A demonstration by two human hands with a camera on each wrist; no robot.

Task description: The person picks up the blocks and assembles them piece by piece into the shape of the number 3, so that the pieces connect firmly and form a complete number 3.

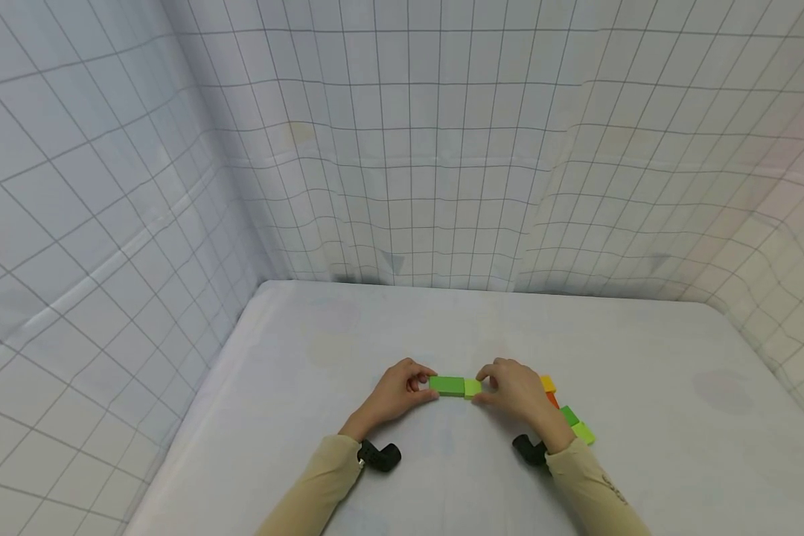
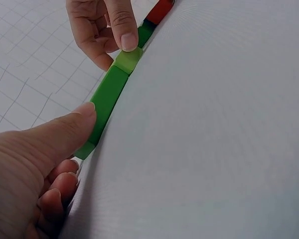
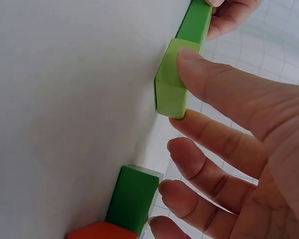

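A long green block [image 1: 447, 385] lies on the white tabletop, end to end with a shorter light green block [image 1: 472, 388]. My left hand [image 1: 397, 391] pinches the long block near its left end, the thumb on its near side in the left wrist view. From the other side my right hand [image 1: 517, 391] pinches the light green block between thumb and index finger. The remaining right fingers are spread loosely below, as the right wrist view shows. In that view the two blocks [image 3: 194, 22] appear to touch, with no visible gap.
Beside the right wrist lie more blocks: a yellow-orange one [image 1: 547, 383], a red-orange one [image 1: 552, 400], a green one [image 1: 569, 415] and a light green one [image 1: 584, 433]. White grid-lined curtains [image 1: 409, 149] surround the table [image 1: 348, 320] at the back and sides.
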